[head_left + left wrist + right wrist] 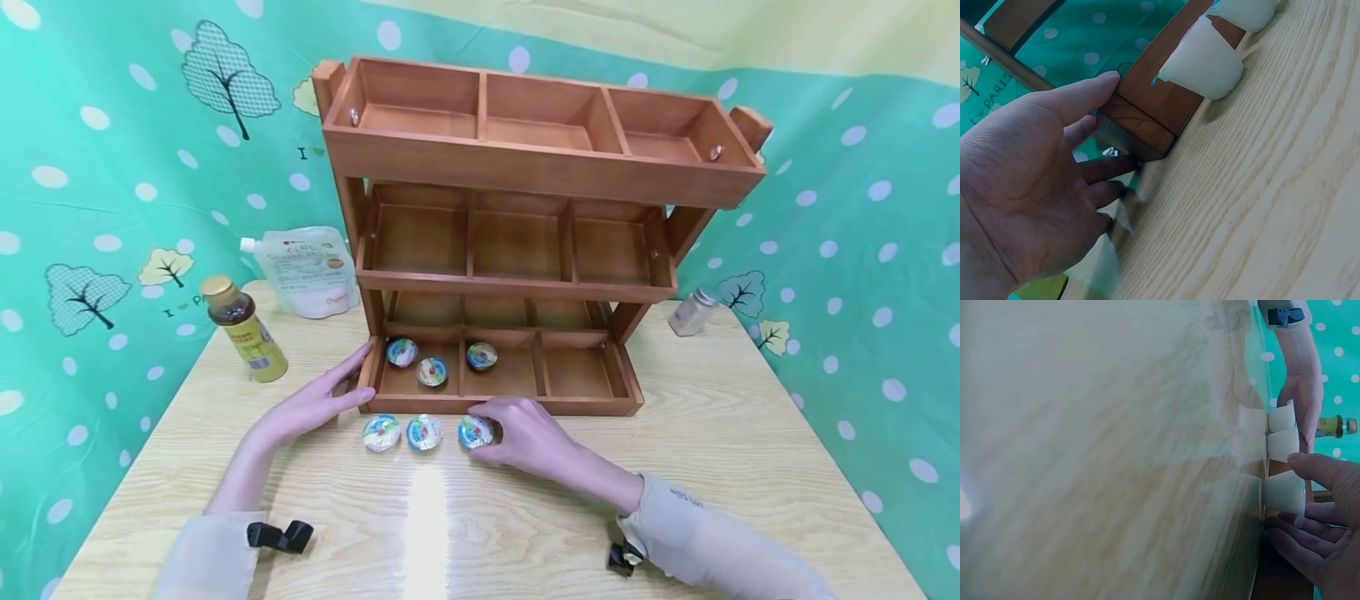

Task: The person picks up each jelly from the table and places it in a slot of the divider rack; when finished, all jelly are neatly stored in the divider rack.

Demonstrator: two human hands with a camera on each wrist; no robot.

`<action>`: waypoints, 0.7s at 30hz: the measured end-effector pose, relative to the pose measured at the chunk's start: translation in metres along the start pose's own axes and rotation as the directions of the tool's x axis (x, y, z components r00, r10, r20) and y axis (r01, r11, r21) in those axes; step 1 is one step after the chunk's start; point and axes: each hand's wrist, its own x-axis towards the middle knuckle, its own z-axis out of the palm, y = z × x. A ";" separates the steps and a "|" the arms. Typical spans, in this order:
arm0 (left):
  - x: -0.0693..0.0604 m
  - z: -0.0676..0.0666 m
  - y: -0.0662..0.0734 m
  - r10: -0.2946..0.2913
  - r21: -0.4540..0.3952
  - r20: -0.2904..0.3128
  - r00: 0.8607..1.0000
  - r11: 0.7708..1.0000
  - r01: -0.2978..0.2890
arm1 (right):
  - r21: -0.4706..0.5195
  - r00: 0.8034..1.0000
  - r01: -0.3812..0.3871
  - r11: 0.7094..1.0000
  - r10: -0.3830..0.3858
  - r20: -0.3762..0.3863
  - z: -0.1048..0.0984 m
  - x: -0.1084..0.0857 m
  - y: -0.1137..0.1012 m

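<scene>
My right hand (pixel 528 437) pinches a small white foil-lidded cup (pixel 474 432) between thumb and fingers, on the table just before the wooden rack (pixel 495 404). In the right wrist view, the thumb lies on one side of this cup (pixel 1285 491) and fingers on the other. Two similar cups, a left one (pixel 381 433) and a middle one (pixel 424 432), stand in line to its left. With fingers extended, my left hand (pixel 318 402) touches the left end of the rack's bottom tray; its thumb rests at the front corner (pixel 1141 128).
In the bottom tray, the left compartment holds two cups (pixel 432 372) and the middle one holds a cup (pixel 482 356). A yellow-labelled bottle (pixel 251 337) and a spouted pouch (pixel 307 271) stand left of the rack. A small jar (pixel 693 312) stands on the right.
</scene>
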 end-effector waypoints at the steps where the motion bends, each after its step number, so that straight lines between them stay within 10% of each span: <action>1: 0.000 0.000 0.000 -0.001 0.000 0.000 1.000 1.000 0.001 | 0.005 1.000 0.000 1.000 0.000 0.001 0.000 0.000 0.000; 21: 0.001 0.001 -0.001 0.000 -0.012 0.002 1.000 1.000 0.000 | 0.399 0.980 -0.038 0.916 0.111 -0.163 -0.058 0.014 0.012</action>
